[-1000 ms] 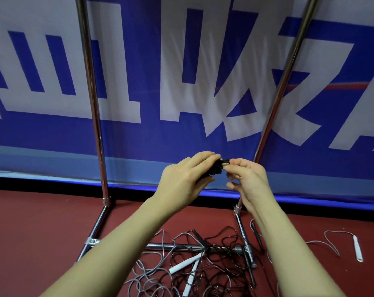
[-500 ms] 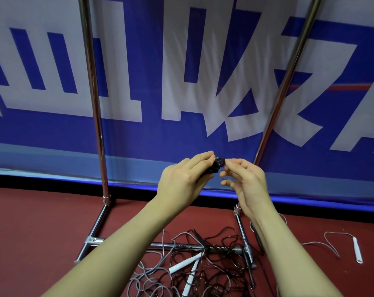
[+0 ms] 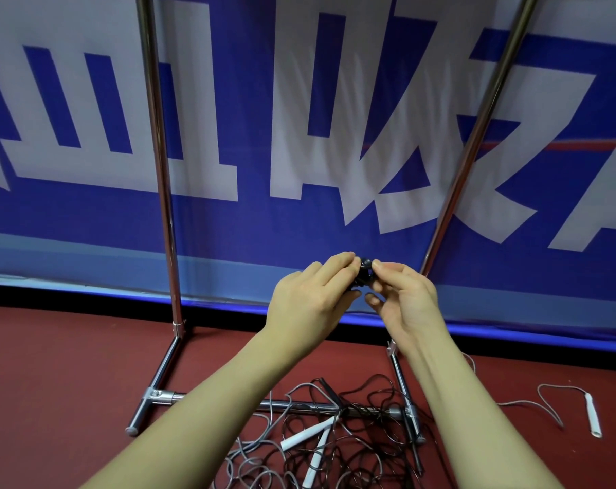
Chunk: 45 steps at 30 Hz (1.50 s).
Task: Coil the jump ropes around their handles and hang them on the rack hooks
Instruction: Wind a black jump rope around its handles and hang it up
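A small black coiled jump rope bundle (image 3: 364,275) is held up in front of the blue banner. My left hand (image 3: 310,305) is wrapped around most of it, hiding the handles. My right hand (image 3: 403,298) pinches the bundle's right end with thumb and forefinger. On the red floor below lies a tangle of black and grey jump ropes (image 3: 334,439) with white handles (image 3: 305,435). The chrome rack (image 3: 162,192) rises behind my hands; its hooks are out of view.
Another grey rope with a white handle (image 3: 592,414) lies on the floor at the right. The rack's base bar (image 3: 229,400) crosses the floor under the tangle. A blue and white banner (image 3: 299,135) fills the background.
Both hands stayed together on the black bundle. My right fingers shifted their pinch on its end, and the view tilted slightly upward.
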Available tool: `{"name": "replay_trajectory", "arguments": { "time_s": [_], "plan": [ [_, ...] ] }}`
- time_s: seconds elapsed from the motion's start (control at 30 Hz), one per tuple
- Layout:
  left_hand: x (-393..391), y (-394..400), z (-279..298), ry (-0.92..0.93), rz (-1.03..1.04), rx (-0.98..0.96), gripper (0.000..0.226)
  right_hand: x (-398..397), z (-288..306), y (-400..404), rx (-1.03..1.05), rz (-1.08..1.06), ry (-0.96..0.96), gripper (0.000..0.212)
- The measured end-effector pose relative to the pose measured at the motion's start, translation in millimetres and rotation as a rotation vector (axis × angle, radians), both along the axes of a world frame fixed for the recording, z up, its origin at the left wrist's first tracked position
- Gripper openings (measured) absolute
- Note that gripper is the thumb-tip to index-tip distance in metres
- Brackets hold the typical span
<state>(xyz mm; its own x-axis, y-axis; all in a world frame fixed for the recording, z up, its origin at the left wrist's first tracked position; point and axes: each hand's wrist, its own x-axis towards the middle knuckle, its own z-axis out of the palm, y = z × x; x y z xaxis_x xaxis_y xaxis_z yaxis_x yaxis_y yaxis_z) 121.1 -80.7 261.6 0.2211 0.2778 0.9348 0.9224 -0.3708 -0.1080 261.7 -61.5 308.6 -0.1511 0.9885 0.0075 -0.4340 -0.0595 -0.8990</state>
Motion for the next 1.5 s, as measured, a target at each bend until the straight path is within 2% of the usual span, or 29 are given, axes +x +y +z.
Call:
{"name": "replay_trajectory", "arguments": {
  "time_s": [0.17,0.3,0.53,0.67,0.93,1.07,1.27,1.5],
  "plan": [
    [3.2,0.3,1.2,-0.035,0.021,-0.033,0.032,-2.3,-8.6,-1.4,0.23,-0.141,-0.221,0.015],
    [1.1,1.3,4.2,-0.112,0.027,-0.063,0.026,5.5,-12.6,1.1,0.243,-0.006,-0.179,0.01],
    [0.3,-3.8,7.5,-0.18,0.011,-0.111,0.026,10.6,-2.1,-0.6,0.349,0.066,-0.457,0.021],
    [-1.1,-3.9,8.0,-0.175,0.014,-0.123,0.031,7.5,1.1,-2.8,0.341,0.071,-0.478,0.027],
    [1.4,-1.8,5.9,-0.172,0.017,-0.142,0.03,2.3,-1.9,-0.4,0.376,-0.035,-0.561,0.025],
    [0.4,-1.1,4.2,-0.135,0.022,-0.117,0.031,1.8,-2.5,0.2,0.352,-0.008,-0.579,0.028],
    [-0.9,1.7,0.8,-0.092,0.0,-0.145,0.031,6.6,-1.6,1.0,0.382,-0.038,-0.655,0.015],
    [-5.3,-2.9,0.9,-0.165,-0.019,-0.285,0.04,11.3,2.3,-4.4,0.426,-0.08,-0.665,0.03]
  ]
}}
